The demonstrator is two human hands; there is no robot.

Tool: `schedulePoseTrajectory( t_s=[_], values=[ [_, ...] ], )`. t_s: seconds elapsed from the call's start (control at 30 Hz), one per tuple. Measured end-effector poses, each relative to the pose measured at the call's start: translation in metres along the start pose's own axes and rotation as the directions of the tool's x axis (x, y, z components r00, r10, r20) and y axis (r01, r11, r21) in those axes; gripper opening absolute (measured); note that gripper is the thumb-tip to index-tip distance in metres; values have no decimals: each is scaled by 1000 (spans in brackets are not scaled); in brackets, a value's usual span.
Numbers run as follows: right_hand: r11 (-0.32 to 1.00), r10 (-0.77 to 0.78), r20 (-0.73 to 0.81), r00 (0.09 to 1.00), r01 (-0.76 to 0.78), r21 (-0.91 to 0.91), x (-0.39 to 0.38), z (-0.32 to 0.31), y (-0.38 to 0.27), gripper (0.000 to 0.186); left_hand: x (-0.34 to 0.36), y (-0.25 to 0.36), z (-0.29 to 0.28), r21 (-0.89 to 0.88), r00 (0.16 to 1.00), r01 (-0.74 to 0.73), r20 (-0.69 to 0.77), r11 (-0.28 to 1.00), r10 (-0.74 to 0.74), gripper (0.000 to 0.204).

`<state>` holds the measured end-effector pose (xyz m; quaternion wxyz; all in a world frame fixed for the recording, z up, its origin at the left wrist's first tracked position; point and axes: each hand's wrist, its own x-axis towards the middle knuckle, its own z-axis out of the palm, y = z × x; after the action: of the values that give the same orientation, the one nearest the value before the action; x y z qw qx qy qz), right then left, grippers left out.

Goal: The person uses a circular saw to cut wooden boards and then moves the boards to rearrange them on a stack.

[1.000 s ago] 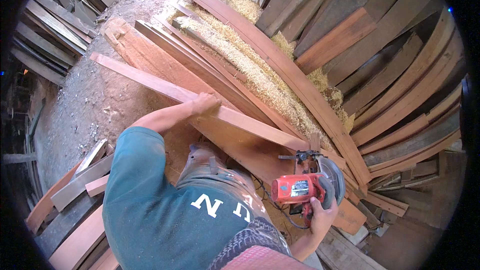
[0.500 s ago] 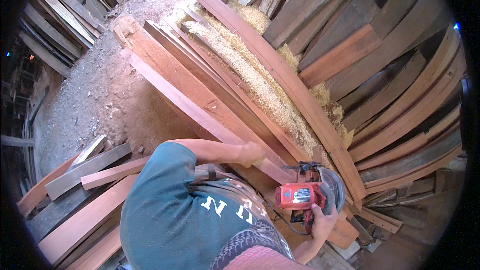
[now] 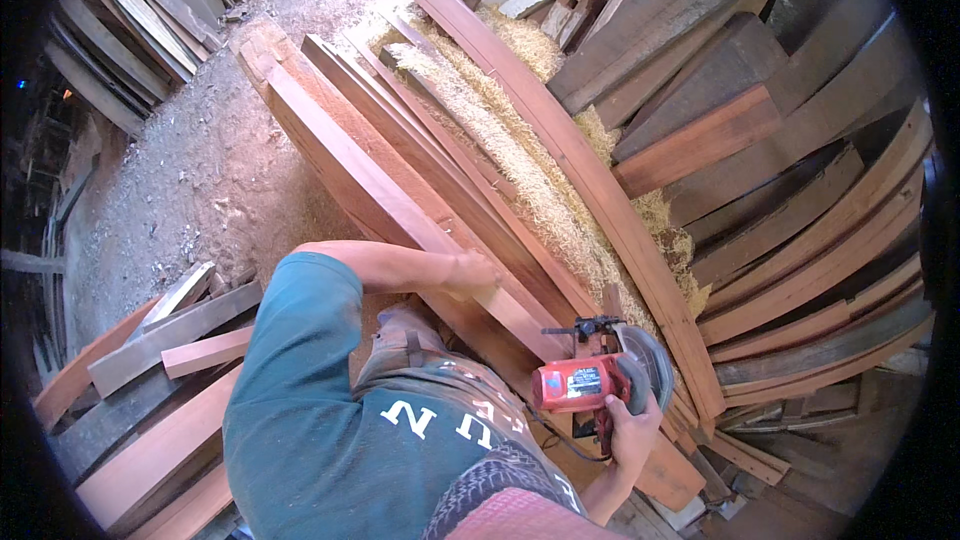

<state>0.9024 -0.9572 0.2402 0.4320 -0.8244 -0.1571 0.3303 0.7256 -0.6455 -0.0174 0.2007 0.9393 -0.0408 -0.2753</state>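
Observation:
My left hand (image 3: pixel 472 275) grips a long, narrow pinkish board (image 3: pixel 375 190), its fingers closed on it a little short of the saw. That board lies lengthwise along a thick, rough reddish beam (image 3: pixel 345 125). My right hand (image 3: pixel 632 432) is wrapped around the handle of a red corded circular saw (image 3: pixel 575 383), which rests at the near end of the board. The saw's rounded grey guard (image 3: pixel 650 360) faces right and hides the blade. A dark power cord (image 3: pixel 562 443) hangs below the motor.
Several more planks (image 3: pixel 470 175) lie alongside the beam, with pale wood shavings (image 3: pixel 540 180) heaped between them and a long reddish plank (image 3: pixel 570 155). Stacked timber (image 3: pixel 770 180) fills the right side. More boards (image 3: pixel 165 430) lie at the lower left, on a dirt floor (image 3: pixel 200 180).
The pinkish board's far end has shifted toward the thick beam and now overlaps it. My left hand moved along with the board. The saw stays at the near end, and the whole view has shifted slightly.

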Motion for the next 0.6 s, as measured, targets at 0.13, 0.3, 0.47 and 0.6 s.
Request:
schedulePoseTrajectory(
  t_s=[0.13, 0.3, 0.47, 0.6],
  values=[
    [996, 73, 10, 997, -73, -52, 8, 23, -19, 51, -40, -45, 10, -41, 998, 41, -54, 998, -43, 40],
    [996, 33, 17, 999, -32, -79, 16, 57, -47, 52, -51, -60, 8, 118, 998, 29, -55, 993, -23, 61],
    [994, -24, 28, 999, 27, -107, 22, 86, -66, 37, -62, -59, 45, -84, 944, 204, -246, 975, -219, 62],
    [990, 24, -28, 999, -27, -137, 15, 94, -79, 35, -120, -45, -10, -144, 774, 226, -574, 963, -268, 67]
  ],
)
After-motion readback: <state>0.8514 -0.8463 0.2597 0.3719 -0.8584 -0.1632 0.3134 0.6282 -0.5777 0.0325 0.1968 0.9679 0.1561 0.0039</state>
